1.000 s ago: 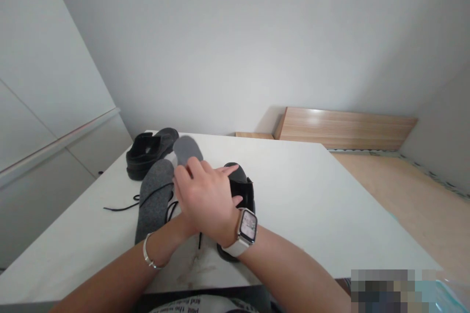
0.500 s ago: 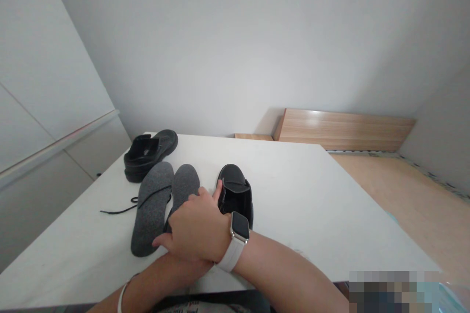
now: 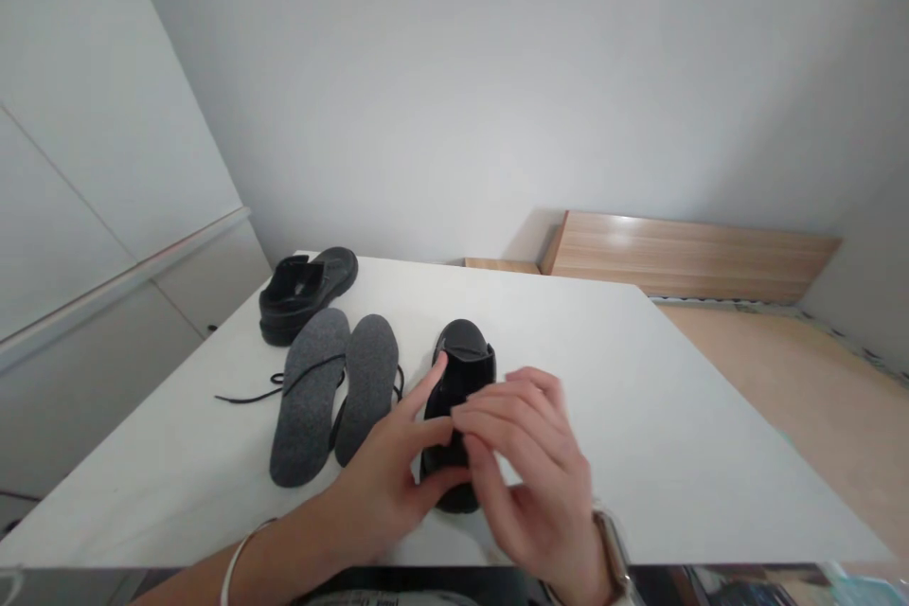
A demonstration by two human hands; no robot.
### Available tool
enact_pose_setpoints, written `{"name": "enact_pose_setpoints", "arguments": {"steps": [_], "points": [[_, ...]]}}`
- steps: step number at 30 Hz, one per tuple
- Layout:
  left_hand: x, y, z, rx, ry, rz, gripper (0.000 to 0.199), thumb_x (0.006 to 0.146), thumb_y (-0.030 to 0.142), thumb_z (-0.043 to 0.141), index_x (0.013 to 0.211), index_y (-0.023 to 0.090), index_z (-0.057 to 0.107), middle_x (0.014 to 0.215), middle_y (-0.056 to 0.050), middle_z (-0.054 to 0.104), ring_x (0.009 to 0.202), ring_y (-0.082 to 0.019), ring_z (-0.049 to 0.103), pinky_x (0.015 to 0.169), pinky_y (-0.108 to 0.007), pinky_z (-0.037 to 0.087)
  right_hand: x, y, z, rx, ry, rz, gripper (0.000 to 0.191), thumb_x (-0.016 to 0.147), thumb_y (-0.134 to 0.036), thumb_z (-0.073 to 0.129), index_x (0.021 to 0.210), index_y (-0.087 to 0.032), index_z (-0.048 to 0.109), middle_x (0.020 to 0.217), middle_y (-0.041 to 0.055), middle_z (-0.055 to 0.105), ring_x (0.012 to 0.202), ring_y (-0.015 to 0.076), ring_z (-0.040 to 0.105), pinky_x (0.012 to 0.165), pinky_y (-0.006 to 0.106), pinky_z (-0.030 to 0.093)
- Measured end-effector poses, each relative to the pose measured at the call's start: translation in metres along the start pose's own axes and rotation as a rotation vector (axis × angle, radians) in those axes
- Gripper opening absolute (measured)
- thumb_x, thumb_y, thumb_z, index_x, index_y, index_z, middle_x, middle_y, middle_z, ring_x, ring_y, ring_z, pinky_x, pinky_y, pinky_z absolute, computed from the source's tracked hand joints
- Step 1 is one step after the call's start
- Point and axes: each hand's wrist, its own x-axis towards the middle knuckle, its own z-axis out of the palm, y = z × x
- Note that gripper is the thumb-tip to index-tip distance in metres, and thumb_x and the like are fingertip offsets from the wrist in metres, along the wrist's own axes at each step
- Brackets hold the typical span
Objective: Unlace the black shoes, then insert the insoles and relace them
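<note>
A black shoe (image 3: 463, 337) lies toe-away in the middle of the table, its opening partly covered by my hands. My left hand (image 3: 404, 459) holds it from the left, index finger stretched along the opening and thumb near the heel. From the right, my right hand (image 3: 532, 464) closes thumb and fingertips over the opening, against my left fingers; what it pinches is hidden. Left of the shoe lie two grey felt insoles, a left one (image 3: 302, 426) and a right one (image 3: 367, 369). A black shoelace (image 3: 245, 399) runs across the left insole, and more dark cord shows beside the right one.
A second black shoe (image 3: 305, 294) stands at the table's far left corner. The white table (image 3: 639, 454) borders a cabinet (image 3: 92, 369) on the left and a wall behind. A wooden headboard (image 3: 682, 251) and a bed base (image 3: 767, 350) lie to the right.
My right hand has swung back from across the left side to the shoe's right side. My left hand, then beneath it, is now on the shoe. The view has shifted slightly.
</note>
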Motion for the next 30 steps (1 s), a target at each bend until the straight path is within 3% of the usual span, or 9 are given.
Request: {"name": "enact_pose_setpoints", "arguments": {"steps": [2,5,10,13,15,18,21,24,30], "points": [[-0.005,0.003,-0.011,-0.004,0.017,-0.024,0.028,0.086,0.031,0.068,0.068,0.019,0.051,0.148,-0.017,0.053,0.138,-0.035,0.048,0.084,-0.037,0.054,-0.02,0.012,-0.014,-0.107,0.12,0.063,0.023,0.09,-0.001,0.053,0.101,-0.017,0.064,0.09,0.0043,0.069,0.088,0.0184,0.062,0.086,0.04,0.042],[-0.008,0.011,-0.026,-0.015,0.074,-0.033,0.034,0.09,0.03,0.064,0.065,0.02,0.044,0.153,-0.016,0.047,0.138,-0.033,0.049,0.08,-0.032,0.055,-0.056,0.034,-0.031,-0.242,0.254,0.194,0.016,0.092,-0.006,0.055,0.096,-0.018,0.064,0.088,0.005,0.066,0.085,0.0188,0.061,0.079,0.037,0.044],[0.014,0.015,-0.068,0.231,0.213,0.132,0.038,0.093,0.029,0.062,0.064,0.019,0.04,0.156,-0.015,0.043,0.131,-0.03,0.056,0.093,-0.037,0.052,-0.111,0.064,-0.039,-0.36,0.21,0.405,0.012,0.097,-0.023,0.055,0.092,-0.021,0.065,0.088,0.0043,0.067,0.084,0.0183,0.063,0.076,0.031,0.045],[0.048,-0.01,-0.102,0.341,0.279,0.223,0.037,0.092,0.03,0.061,0.065,0.02,0.039,0.153,-0.018,0.046,0.129,-0.03,0.057,0.102,-0.043,0.049,-0.126,0.075,-0.031,-0.325,0.144,0.462,0.015,0.098,-0.027,0.055,0.088,-0.021,0.065,0.086,0.0039,0.068,0.083,0.0179,0.065,0.074,0.028,0.048],[0.071,-0.038,-0.123,0.4,0.302,0.29,0.036,0.09,0.032,0.062,0.065,0.021,0.039,0.148,-0.02,0.052,0.137,-0.031,0.051,0.115,-0.048,0.038,-0.128,0.08,-0.025,-0.282,0.101,0.491,0.018,0.098,-0.028,0.054,0.086,-0.02,0.066,0.084,0.0038,0.068,0.081,0.0174,0.065,0.071,0.027,0.049],[0.094,-0.084,-0.145,0.465,0.311,0.26,0.034,0.087,0.034,0.062,0.064,0.021,0.042,0.144,-0.02,0.056,0.139,-0.031,0.047,0.121,-0.053,0.028,-0.125,0.082,-0.021,-0.228,0.067,0.522,0.022,0.098,-0.032,0.054,0.084,-0.02,0.066,0.081,0.0036,0.068,0.076,0.0166,0.065,0.068,0.025,0.05],[0.1,-0.119,-0.154,0.498,0.281,0.205,0.032,0.087,0.038,0.06,0.064,0.021,0.045,0.14,-0.019,0.06,0.137,-0.03,0.049,0.121,-0.055,0.026,-0.122,0.082,-0.021,-0.189,0.06,0.568,0.027,0.098,-0.035,0.053,0.08,-0.02,0.066,0.078,0.0035,0.067,0.074,0.0162,0.065,0.067,0.024,0.05],[0.094,-0.142,-0.154,0.514,0.214,0.141,0.027,0.086,0.04,0.059,0.069,0.02,0.054,0.119,-0.014,0.071,0.125,-0.029,0.058,0.121,-0.055,0.025,-0.121,0.081,-0.022,-0.162,0.075,0.627,0.03,0.098,-0.039,0.053,0.078,-0.02,0.066,0.077,0.004,0.068,0.073,0.0166,0.065,0.066,0.024,0.05],[0.082,-0.151,-0.157,0.545,0.118,0.042,0.028,0.086,0.047,0.057,0.084,0.019,0.063,0.094,-0.008,0.07,0.111,-0.03,0.062,0.105,-0.049,0.046,-0.122,0.085,-0.02,-0.133,0.063,0.69,0.035,0.098,-0.043,0.052,0.078,-0.019,0.067,0.076,0.0052,0.068,0.072,0.0173,0.065,0.064,0.024,0.05]]}}
